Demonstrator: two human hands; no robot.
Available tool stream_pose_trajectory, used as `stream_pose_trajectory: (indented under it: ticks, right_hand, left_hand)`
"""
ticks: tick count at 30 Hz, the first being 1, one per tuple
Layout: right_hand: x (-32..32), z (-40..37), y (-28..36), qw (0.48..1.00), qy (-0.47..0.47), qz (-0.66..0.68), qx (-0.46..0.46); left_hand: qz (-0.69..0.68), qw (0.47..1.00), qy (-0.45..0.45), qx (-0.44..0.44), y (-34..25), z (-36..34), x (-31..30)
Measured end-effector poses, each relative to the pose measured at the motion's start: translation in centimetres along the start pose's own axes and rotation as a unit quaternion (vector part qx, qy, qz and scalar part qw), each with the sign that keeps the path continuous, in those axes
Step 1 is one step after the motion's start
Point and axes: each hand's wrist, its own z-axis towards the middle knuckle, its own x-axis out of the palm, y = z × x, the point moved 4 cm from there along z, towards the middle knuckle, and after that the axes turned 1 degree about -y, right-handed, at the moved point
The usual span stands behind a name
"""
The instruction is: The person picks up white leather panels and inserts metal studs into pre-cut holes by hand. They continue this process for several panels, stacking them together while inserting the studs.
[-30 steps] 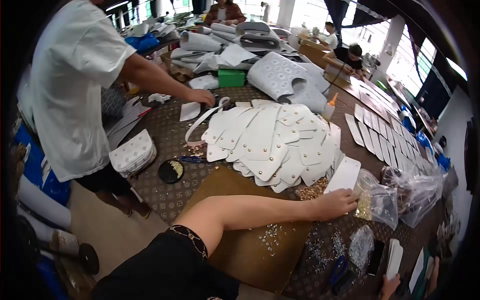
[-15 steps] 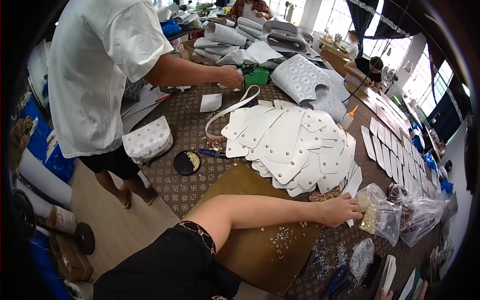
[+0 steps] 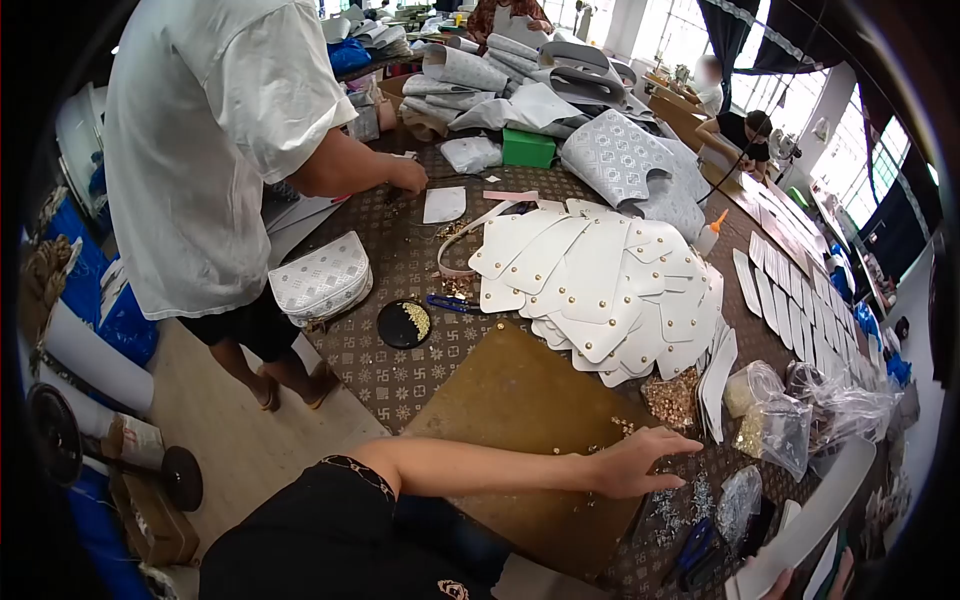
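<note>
My left hand (image 3: 640,466) is over the right part of a brown mat (image 3: 520,400), fingers spread and nothing in them. Small silver rivets (image 3: 675,500) lie just below it, a heap of copper-coloured rivets (image 3: 672,398) just above. At the lower right edge, the fingertips of what looks like my right hand (image 3: 780,584) grip a long white strip (image 3: 820,510); most of that hand is cut off. A stack of white strips (image 3: 716,385) lies beyond my left hand, alongside a big pile of white panels (image 3: 600,275) with gold studs.
Clear plastic bags (image 3: 775,435) lie on the right, blue-handled pliers (image 3: 695,545) near the front. A black dish (image 3: 404,323) of gold pieces and a patterned pouch (image 3: 322,277) stand left. A person in a white shirt (image 3: 220,150) reaches over the table's left side.
My left hand has drawn back left and down from the strips and bag, fingers now spread. A long white strip has come up at lower right. The other person's arm has moved left.
</note>
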Motion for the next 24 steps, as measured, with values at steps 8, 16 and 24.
stream_pose_trajectory:
  ticks: [8,16,24]
  right_hand:
    - [15.6,-4.7,-7.5,0.992,0.022,0.120,0.034]
    - [26.6,-0.1,-10.6,0.966,0.083,0.207,0.132]
    - [28.0,1.7,-11.7,0.988,0.053,0.111,0.096]
  left_hand:
    - [-0.354,0.905,-0.094,-0.217,-3.0,-7.2,-3.9]
    - [-0.230,0.879,-0.270,-0.319,-0.8,-15.1,-11.6]
    - [-0.189,0.845,-0.347,-0.361,0.9,-19.1,-13.6]
